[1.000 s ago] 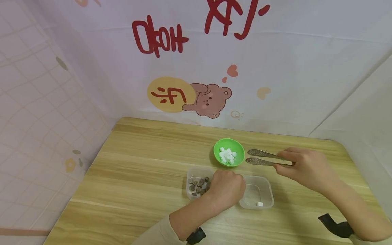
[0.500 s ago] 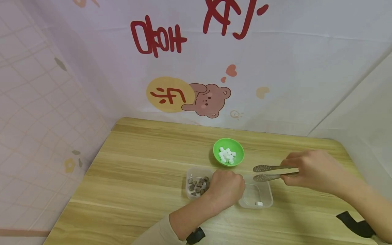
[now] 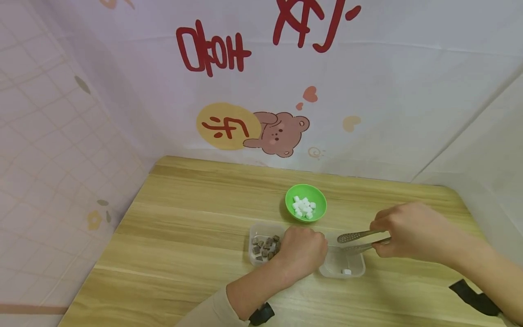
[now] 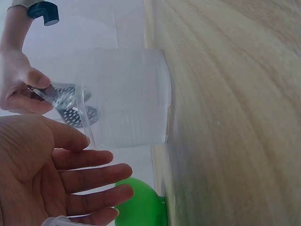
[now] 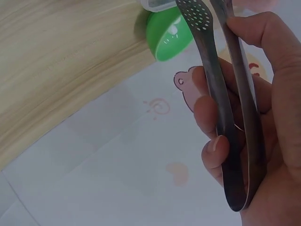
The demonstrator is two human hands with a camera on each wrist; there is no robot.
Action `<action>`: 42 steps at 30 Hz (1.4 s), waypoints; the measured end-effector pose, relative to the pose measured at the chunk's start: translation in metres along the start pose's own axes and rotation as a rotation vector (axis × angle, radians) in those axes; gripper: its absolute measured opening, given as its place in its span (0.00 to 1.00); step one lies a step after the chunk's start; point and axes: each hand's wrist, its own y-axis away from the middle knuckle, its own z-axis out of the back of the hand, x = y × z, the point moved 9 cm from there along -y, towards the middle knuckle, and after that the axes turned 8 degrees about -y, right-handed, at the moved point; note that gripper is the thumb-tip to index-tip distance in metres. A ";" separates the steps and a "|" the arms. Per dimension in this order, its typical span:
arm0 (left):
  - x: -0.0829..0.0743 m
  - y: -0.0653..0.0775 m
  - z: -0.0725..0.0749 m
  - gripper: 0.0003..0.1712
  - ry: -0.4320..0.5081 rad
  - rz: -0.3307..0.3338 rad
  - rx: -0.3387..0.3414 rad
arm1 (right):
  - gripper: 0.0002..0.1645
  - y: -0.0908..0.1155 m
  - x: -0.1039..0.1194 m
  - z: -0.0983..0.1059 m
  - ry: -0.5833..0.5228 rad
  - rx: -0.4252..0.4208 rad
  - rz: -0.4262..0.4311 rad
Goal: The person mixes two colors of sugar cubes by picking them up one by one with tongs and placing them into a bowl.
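Note:
My left hand [image 3: 304, 250] lies between two clear plastic boxes, its thumb at the rim of the right box [image 3: 361, 261]. In the left wrist view its fingers [image 4: 94, 176] are extended and loosely spread. My right hand [image 3: 421, 231] holds perforated metal tongs [image 5: 221, 94], pressing them between thumb and fingers. The tongs' tips stand apart, with nothing visible between them, at the far side of the right box. One small white cube [image 3: 346, 272] lies in that box. Behind the boxes stands a green bowl [image 3: 289, 200] with several white cubes [image 3: 304, 207].
The left box [image 3: 251, 254] contains several brown-grey cubes [image 3: 265, 247] and is partly hidden by my left hand. Everything stands on a wood-grain table [image 3: 171, 227]. A white printed cloth [image 3: 388, 113] rises at the table's back and along the sides.
My right hand has lowered and brought the tongs from beside the green bowl down to the right box. The left hand stays in place. The cubes have not visibly moved.

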 end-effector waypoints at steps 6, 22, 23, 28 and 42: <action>0.000 0.000 -0.001 0.29 -0.028 -0.013 -0.003 | 0.15 -0.003 -0.002 -0.018 -0.030 0.204 -0.094; 0.000 0.001 0.002 0.29 -0.040 -0.001 -0.019 | 0.29 -0.023 0.016 -0.051 0.019 0.372 -0.080; 0.000 0.000 0.002 0.29 -0.043 -0.002 -0.017 | 0.30 -0.024 0.017 -0.052 0.032 0.363 -0.066; -0.001 0.000 0.003 0.29 -0.057 -0.006 -0.027 | 0.32 -0.025 0.022 -0.056 0.074 0.329 -0.015; 0.001 0.001 0.004 0.30 -0.018 0.006 -0.043 | 0.24 -0.006 0.023 -0.061 0.076 0.290 -0.011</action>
